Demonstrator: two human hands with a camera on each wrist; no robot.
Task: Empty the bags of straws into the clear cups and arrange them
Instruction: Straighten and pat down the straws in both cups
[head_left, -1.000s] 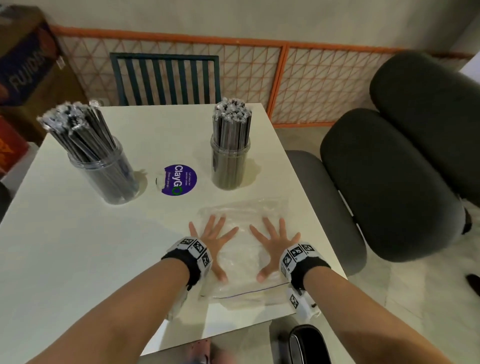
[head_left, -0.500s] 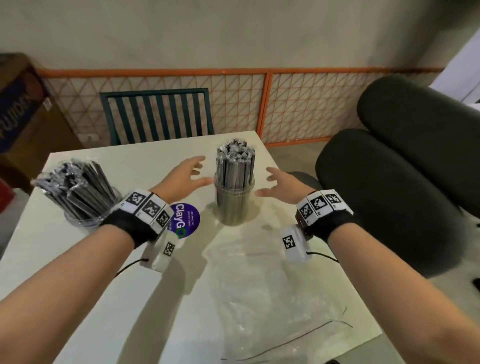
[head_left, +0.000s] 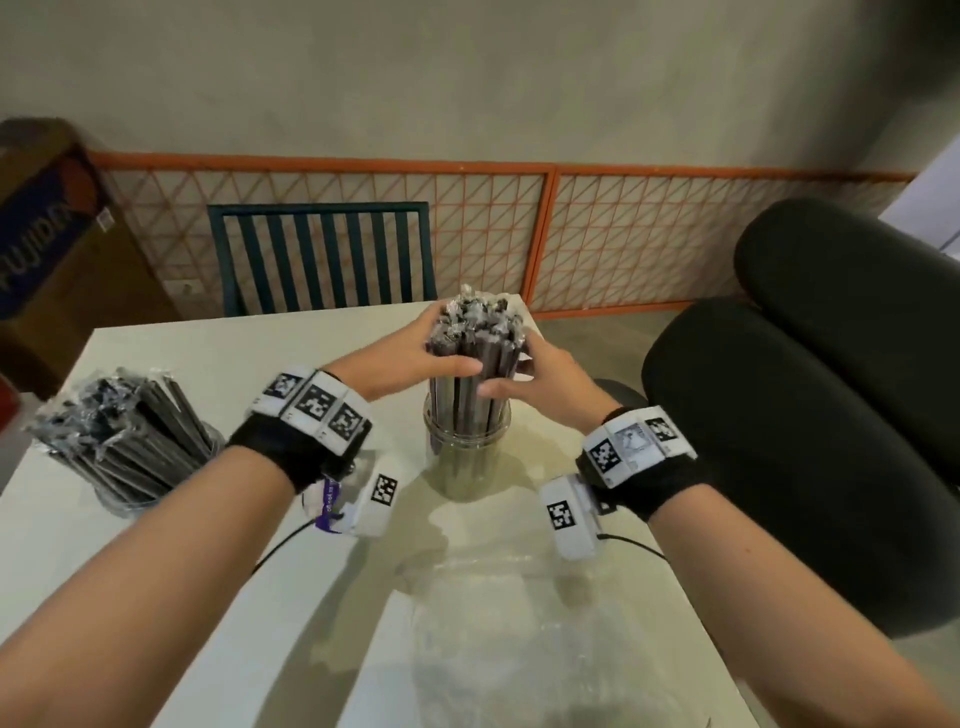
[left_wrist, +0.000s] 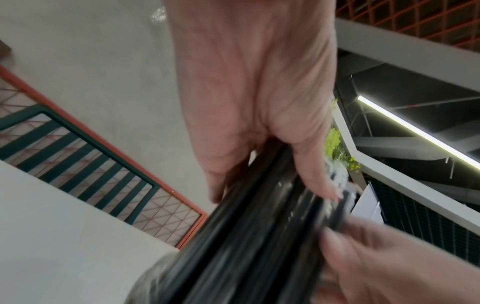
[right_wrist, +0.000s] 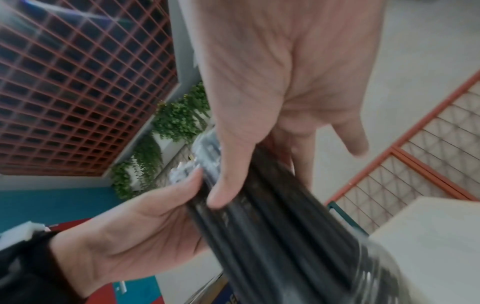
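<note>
A: Fingers: yours, both hands, curled round the straws standing in the right cup.
B: Progress?
A: Both cups filled, bag empty; left cup's straws lean, unsquared.

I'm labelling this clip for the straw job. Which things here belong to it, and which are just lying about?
Job:
left hand and right hand, both gripping the straw bundle
its clear cup
second cup of straws
empty plastic bag

Lying about:
green chair
black cushioned chair
cardboard box
</note>
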